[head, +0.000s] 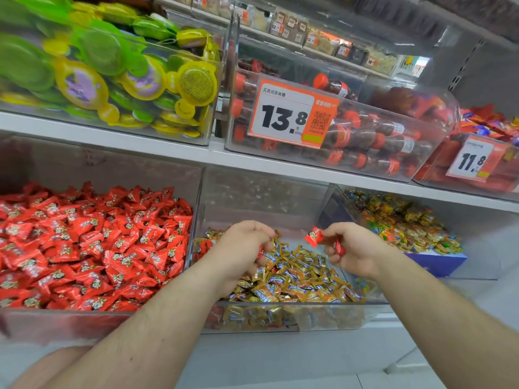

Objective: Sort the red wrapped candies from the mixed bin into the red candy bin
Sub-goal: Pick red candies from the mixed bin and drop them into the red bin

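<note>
On the lower shelf, the red candy bin (92, 248) at the left end is heaped with red wrapped sweets. Beside it, the mixed bin (280, 279) holds mostly gold ones. The left hand (241, 248) curls into that pile, apparently pinching a red candy (260, 251), though it is mostly hidden. The right hand (354, 248) grips two red candies (314, 236). They look light and crinkly, best pinched by the wrapper's body.
</note>
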A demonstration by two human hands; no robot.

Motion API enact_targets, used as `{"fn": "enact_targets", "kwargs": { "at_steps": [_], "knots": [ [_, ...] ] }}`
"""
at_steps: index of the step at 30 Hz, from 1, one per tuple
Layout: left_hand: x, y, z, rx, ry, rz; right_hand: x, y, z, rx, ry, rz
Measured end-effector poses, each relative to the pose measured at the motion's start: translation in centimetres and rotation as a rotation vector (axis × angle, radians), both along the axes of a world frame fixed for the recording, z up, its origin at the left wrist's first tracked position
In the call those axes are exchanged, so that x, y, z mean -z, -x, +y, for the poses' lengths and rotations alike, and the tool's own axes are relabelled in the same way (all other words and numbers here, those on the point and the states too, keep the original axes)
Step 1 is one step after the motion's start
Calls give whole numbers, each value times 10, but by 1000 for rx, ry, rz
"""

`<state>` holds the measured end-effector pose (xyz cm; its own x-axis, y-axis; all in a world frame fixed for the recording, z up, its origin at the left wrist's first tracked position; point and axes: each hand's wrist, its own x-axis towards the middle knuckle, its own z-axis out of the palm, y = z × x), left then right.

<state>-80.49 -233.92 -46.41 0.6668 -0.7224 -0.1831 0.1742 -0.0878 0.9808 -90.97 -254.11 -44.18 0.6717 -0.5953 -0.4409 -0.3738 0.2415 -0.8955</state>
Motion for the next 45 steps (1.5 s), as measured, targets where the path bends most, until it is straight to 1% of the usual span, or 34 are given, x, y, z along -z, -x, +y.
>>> {"fn": "enact_targets", "kwargs": {
  "at_steps": [3,6,11,14,18,22,26,29,31,33,35,38,40,42,45],
  "knots": [
    [-15,0,15,21,154,188,-8,0,25,34,-255,-135],
    [-26,-10,41,11,282,320,-19,-5,56,24,-377,-199],
    [-36,-36,99,-102,412,397,-35,-21,106,-93,-314,-208],
    [-34,-52,131,-186,408,418,-47,-35,135,-218,-313,-197],
    [-23,-73,164,-332,374,389,-59,-61,170,-344,-283,-141],
    [-14,-85,181,-483,360,372,-61,-94,199,-369,-225,-84],
    [-13,-87,187,-502,370,350,-56,-123,226,-361,-222,-85],
    [-13,-86,189,-481,321,302,-52,-132,236,-415,-273,-66],
    [-12,-85,189,-497,318,262,-53,-130,239,-447,-255,-54],
    [-11,-84,187,-545,343,198,-55,-125,237,-442,-205,-120],
    [-11,-80,182,-585,295,56,-58,-113,228,-408,-45,-207],
    [-12,-69,167,-545,167,-215,-60,-86,200,-380,245,-218],
    [-13,-61,153,-506,113,-362,-58,-67,178,-378,327,-170],
    [-14,-54,135,-478,65,-476,-52,-53,156,-382,389,-82],
    [-13,-48,115,-443,-4,-579,-36,-45,130,-457,598,93]
  ]
}}
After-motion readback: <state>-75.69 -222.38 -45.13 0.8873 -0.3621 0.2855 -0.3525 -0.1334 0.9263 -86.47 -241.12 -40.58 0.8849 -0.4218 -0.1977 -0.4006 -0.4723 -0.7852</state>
